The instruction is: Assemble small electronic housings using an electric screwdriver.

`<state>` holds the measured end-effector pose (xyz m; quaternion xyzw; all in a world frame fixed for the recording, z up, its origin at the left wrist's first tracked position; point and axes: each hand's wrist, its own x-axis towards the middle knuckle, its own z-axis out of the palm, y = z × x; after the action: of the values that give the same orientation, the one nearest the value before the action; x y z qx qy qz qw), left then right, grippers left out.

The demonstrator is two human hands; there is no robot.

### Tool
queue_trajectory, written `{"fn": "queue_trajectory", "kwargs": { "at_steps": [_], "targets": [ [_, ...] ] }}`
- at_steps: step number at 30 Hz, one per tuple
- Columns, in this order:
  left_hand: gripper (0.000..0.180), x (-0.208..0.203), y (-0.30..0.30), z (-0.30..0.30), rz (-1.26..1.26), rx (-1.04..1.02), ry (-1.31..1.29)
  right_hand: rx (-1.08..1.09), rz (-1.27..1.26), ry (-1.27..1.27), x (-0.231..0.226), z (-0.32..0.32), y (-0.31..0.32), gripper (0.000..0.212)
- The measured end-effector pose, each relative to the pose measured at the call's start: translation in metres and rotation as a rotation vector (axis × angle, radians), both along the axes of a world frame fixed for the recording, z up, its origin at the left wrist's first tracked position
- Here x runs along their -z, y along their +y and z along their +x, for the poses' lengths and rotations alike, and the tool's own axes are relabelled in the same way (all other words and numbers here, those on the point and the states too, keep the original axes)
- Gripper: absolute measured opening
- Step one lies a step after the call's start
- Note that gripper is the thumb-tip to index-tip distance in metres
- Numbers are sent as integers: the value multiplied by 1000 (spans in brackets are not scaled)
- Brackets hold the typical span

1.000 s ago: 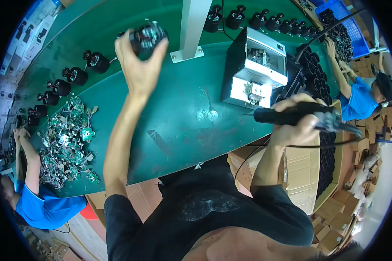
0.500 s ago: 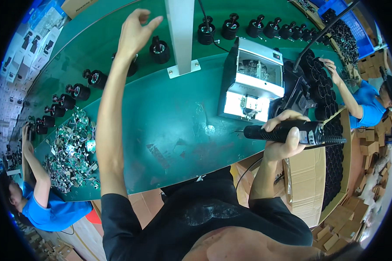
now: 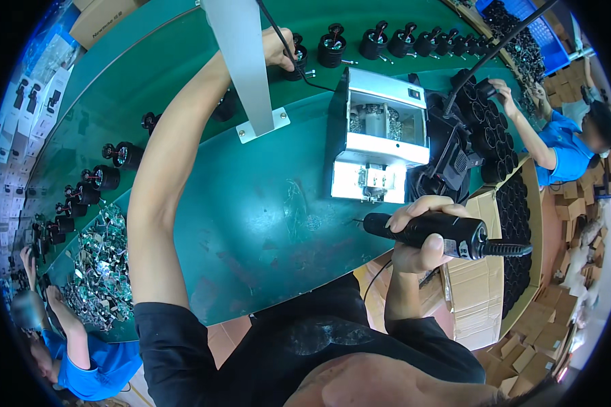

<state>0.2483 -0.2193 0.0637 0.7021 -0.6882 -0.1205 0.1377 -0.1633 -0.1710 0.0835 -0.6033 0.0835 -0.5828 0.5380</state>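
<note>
Clenching the black power screwdriver (image 3: 451, 227), our right hand (image 3: 414, 256) wraps its barrel, tip pointing left over the green table (image 3: 251, 244). Our left hand (image 3: 276, 51), half-curled beyond the metal post (image 3: 241, 68), meets a black cylinder (image 3: 295, 70); gripping or just touching, we cannot tell.

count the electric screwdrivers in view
1: the black electric screwdriver in the right hand, its tip pointing left, nearer the wearer than the silver-and-black machine. Others may be hidden.

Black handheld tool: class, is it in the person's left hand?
No: the right hand grips the black handheld tool, while the left hand is at a black cylindrical part.
</note>
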Motion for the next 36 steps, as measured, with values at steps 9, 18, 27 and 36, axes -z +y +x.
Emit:
{"fn": "queue_trajectory", "kwargs": {
  "at_steps": [9,18,27,36],
  "targets": [
    [31,-108,118,63,-565,-550,-175,-161,11,-141,3,7,9,61],
    [20,-145,297,-151,-423,-650,-94,-187,-165,-173,-46,-1,-12,72],
    [13,-11,228,-241,-364,-87,173,-165,-419,-66,-74,24,-33,75],
    [16,51,222,-245,-632,-123,346,-354,-96,-188,-62,14,-6,81]
  ]
}}
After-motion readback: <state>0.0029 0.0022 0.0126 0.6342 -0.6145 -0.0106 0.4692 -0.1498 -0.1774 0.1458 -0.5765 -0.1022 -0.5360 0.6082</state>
